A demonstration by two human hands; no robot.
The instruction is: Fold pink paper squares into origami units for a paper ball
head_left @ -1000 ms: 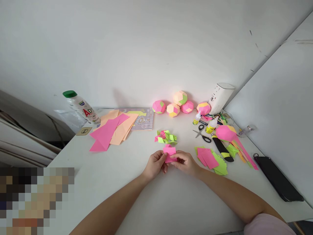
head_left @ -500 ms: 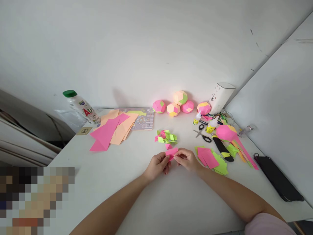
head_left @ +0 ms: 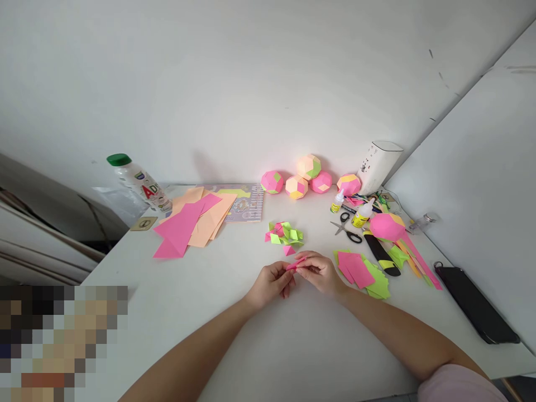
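A small piece of pink paper point(head_left: 296, 264) is pinched between both hands above the white table, folded into a narrow strip. My left hand point(head_left: 272, 282) grips its left end, thumb on top. The fingers of my right hand point(head_left: 318, 272) close on its right end, hiding part of it. Just beyond the hands lies a pile of folded green and pink paper pieces point(head_left: 285, 234), with a single pink folded piece point(head_left: 288, 250) at its near side. Right of my right hand are loose pink paper squares point(head_left: 355, 269) overlapping green paper squares point(head_left: 379, 285).
Several paper balls point(head_left: 296, 187) sit along the wall. Scissors point(head_left: 347, 229), glue bottles point(head_left: 362, 215), a black-and-yellow cutter point(head_left: 381, 254) and a black phone point(head_left: 477, 304) lie to the right. Larger paper sheets point(head_left: 184, 229) and a green-capped bottle point(head_left: 140, 181) are at the left.
The pink paper was a flat square facing me; it has been folded over into a thin strip. My right fingers have shifted slightly upward along it.
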